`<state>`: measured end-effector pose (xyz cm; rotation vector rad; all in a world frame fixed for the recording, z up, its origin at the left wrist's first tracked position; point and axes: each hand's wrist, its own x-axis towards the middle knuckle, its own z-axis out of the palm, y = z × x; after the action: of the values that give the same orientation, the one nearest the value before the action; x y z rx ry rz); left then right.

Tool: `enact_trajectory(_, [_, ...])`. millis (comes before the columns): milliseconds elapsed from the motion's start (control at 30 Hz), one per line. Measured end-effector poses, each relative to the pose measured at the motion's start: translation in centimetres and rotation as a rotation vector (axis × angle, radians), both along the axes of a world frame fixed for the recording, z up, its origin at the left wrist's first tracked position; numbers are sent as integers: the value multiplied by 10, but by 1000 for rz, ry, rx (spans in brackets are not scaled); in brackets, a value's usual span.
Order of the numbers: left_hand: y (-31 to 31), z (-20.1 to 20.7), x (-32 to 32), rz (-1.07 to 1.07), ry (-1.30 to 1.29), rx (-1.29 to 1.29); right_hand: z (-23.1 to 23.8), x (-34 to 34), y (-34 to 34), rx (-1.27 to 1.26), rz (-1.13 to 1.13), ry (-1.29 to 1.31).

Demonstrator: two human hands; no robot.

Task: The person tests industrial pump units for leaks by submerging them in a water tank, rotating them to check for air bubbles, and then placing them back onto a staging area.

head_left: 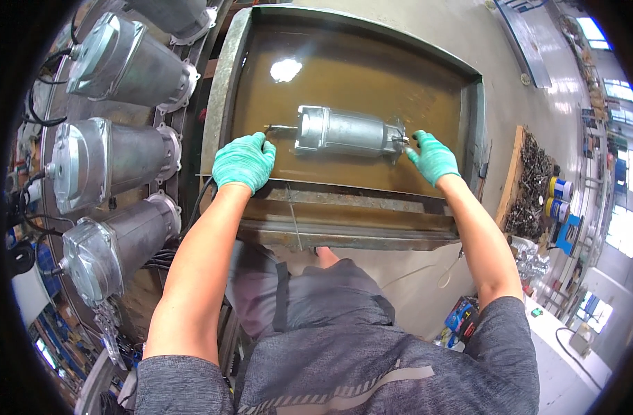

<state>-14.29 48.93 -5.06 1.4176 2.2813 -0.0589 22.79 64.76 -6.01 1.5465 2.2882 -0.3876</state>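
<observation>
A silver motor [347,131] lying in a metal tray [226,83] of brown liquid [372,69], green-gloved left hand [244,163] at its left-end cable [283,127], right hand [434,158] at its right end, whether either grip is clamped cannot be told, similar motors [115,162] at left.

Hands: quantity two, namely one left hand [245,162] at the near left corner of the tank [223,104] and one right hand [434,158] toward its near right corner. Tank: quantity one. One cylindrical metal unit [349,131] lies between the tank's left and right edges; four similar units [119,166] form a row outside its left edge, total five in view. Cans [561,188]: quantity two, outside the right edge. Heap of dark pieces [529,183]: quantity one, pieces not countable
</observation>
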Motion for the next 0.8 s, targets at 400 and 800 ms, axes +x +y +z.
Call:
enact_trajectory(400, [-2, -1, -3, 15, -23, 29, -28, -30, 22, -131, 57, -178])
enact_trajectory(800, [-3, -5, -3, 3, -11, 56, -42, -29, 17, -177, -92, -99])
